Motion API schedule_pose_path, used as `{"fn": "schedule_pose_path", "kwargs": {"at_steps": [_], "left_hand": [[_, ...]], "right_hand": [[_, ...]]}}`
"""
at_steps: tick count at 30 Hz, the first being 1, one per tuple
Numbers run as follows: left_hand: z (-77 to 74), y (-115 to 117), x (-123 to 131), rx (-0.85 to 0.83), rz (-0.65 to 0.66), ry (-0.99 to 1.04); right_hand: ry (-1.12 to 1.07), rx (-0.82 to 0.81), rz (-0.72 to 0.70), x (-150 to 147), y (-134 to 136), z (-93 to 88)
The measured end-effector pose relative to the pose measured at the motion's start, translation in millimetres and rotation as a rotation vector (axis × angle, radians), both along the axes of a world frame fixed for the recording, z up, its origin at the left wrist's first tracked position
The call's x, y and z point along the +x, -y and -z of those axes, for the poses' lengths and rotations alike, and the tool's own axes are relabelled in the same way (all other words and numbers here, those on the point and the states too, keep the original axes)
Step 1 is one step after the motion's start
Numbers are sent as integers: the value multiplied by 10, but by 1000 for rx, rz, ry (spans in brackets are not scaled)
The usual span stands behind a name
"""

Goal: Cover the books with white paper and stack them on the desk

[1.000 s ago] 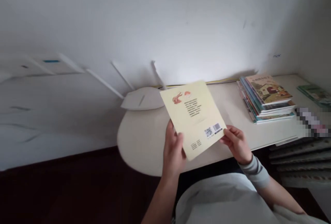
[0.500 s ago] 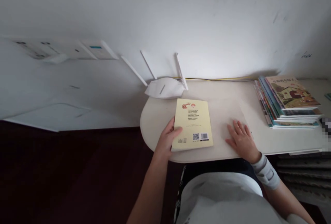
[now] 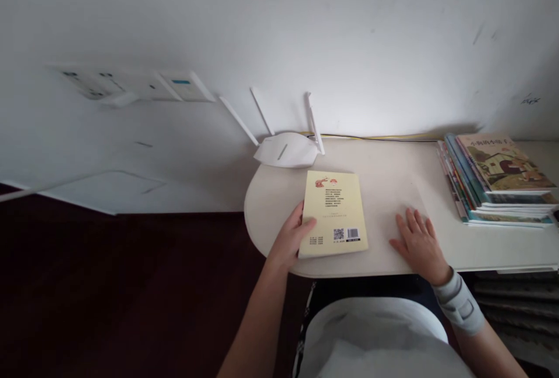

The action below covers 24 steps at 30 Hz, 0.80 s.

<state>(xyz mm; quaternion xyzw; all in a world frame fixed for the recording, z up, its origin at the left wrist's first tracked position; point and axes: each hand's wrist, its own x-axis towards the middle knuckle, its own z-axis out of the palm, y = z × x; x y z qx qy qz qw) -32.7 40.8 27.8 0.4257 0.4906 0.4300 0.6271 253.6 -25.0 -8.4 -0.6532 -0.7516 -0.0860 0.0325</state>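
A thin yellow book (image 3: 334,214) lies flat on a pale table (image 3: 393,183), near the table's round left end. Its back cover faces up. There is a small red picture at the top of the cover, some lines of tiny print in the middle, and a square code and a bar code near the bottom. The left hand (image 3: 290,238) is at the book's left edge. Its thumb lies on top of the cover, and the other fingers curl down at the edge, so the hand holds the book by its side. The tips of those fingers are hidden, so I cannot tell how far they go under the book. The right hand (image 3: 419,244) lies flat on the table to the right of the book, with a bit of bare table between them. Its fingers are straight and a little spread, and it holds nothing. A grey cuff (image 3: 458,305) sits on that wrist. Behind the book, by the wall, is a white box with thin sticks (image 3: 288,149) that point up. A yellow cord (image 3: 379,137) runs along the back of the table. Far to the right is a pile of picture books (image 3: 498,183), well apart from both hands. The top one shows a house.
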Motion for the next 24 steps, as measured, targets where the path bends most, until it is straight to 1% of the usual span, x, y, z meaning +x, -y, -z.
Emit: {"fn": "schedule_pose_path", "kwargs": {"at_steps": [5, 9, 11, 14, 16, 17, 20, 24], "left_hand": [[-14, -29, 47, 41, 11, -53], [65, -30, 4, 94, -26, -167], [116, -15, -41, 101, -76, -267], [158, 46, -83, 151, -148, -498], [158, 116, -76, 188, -145, -625], [154, 156, -63, 206, -131, -660], [139, 265, -10, 243, -100, -697], [149, 311, 38, 242, -108, -699]], "right_hand": [[-2, -8, 11, 48, -26, -13], [-20, 2, 5, 64, -43, -37], [-68, 54, -24, -16, -63, -62], [-149, 119, -183, -270, -95, -103], [-176, 115, -287, -468, -105, -111], [-185, 105, -315, -555, -105, -105], [-206, 81, -327, -708, -93, -50], [-218, 78, -314, -710, -73, 28]]}}
